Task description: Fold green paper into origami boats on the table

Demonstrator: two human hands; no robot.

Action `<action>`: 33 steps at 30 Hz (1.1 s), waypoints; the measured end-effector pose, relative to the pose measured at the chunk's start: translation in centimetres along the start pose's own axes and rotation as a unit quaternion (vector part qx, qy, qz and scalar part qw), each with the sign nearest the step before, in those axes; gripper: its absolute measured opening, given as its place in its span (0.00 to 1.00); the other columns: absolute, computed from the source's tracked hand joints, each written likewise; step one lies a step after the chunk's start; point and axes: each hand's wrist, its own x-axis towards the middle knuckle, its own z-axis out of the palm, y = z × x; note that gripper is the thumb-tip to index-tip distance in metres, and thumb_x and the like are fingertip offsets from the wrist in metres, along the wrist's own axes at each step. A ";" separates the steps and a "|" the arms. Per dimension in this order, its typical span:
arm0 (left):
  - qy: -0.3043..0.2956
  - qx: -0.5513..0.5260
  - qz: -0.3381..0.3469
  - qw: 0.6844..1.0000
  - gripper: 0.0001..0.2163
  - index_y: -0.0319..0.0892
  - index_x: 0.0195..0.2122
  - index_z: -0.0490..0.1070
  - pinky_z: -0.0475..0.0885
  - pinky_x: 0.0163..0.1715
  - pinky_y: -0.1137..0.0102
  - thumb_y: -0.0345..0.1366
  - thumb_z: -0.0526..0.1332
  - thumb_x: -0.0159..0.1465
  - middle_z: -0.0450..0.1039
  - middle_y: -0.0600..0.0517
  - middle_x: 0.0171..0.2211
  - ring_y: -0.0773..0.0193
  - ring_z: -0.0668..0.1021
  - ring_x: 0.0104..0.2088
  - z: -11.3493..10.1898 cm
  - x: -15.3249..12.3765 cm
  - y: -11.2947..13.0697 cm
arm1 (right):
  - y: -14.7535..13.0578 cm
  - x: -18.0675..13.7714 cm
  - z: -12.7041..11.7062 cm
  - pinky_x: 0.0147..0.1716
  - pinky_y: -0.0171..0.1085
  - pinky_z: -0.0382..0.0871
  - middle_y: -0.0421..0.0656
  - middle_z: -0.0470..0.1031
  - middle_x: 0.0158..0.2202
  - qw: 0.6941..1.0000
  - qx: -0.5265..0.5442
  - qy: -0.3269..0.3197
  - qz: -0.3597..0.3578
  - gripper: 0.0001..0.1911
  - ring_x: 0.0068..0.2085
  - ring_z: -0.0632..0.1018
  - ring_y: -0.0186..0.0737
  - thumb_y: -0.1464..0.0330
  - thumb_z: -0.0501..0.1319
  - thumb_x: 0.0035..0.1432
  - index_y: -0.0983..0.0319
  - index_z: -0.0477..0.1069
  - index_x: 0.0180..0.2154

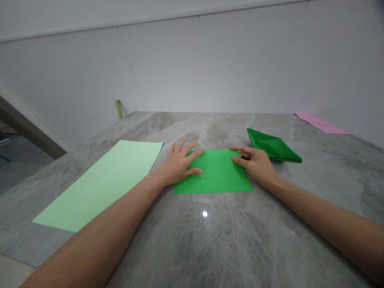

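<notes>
A bright green sheet of paper [217, 173] lies flat on the grey marble table [210, 232] in front of me. My left hand [179, 163] rests on its left edge with the fingers spread and stretched flat. My right hand [255, 161] presses on the sheet's upper right corner, fingers extended and close together, holding nothing. Just right of my right hand lies a dark green folded paper shape [274, 146], apart from the sheet.
A large pale green sheet [105, 182] lies at the left, reaching toward the table's left edge. A pink sheet [322, 123] lies at the far right by the white wall. A small green object [119, 109] stands at the table's back left corner.
</notes>
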 end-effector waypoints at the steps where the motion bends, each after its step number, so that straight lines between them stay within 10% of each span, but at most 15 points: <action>1: 0.000 0.000 0.003 1.000 0.32 0.49 0.66 0.56 0.49 0.59 0.35 0.55 0.56 0.64 0.49 0.43 0.69 0.34 0.46 0.68 0.0 0.0 0.1 | 0.0 0.0 0.0 0.28 0.37 0.70 0.42 0.77 0.26 1.000 -0.001 0.000 -0.002 0.22 0.29 0.77 0.41 0.63 0.65 0.49 0.64 0.77 0.46; 33: 0.018 -0.021 -0.008 1.000 0.28 0.48 0.65 0.59 0.50 0.61 0.39 0.51 0.58 0.65 0.54 0.43 0.67 0.39 0.52 0.67 -0.6 -0.1 -0.2 | -0.2 0.0 0.0 0.31 0.39 0.73 0.43 0.80 0.29 1.000 -0.010 -0.001 0.010 0.20 0.31 0.80 0.44 0.64 0.65 0.49 0.63 0.78 0.45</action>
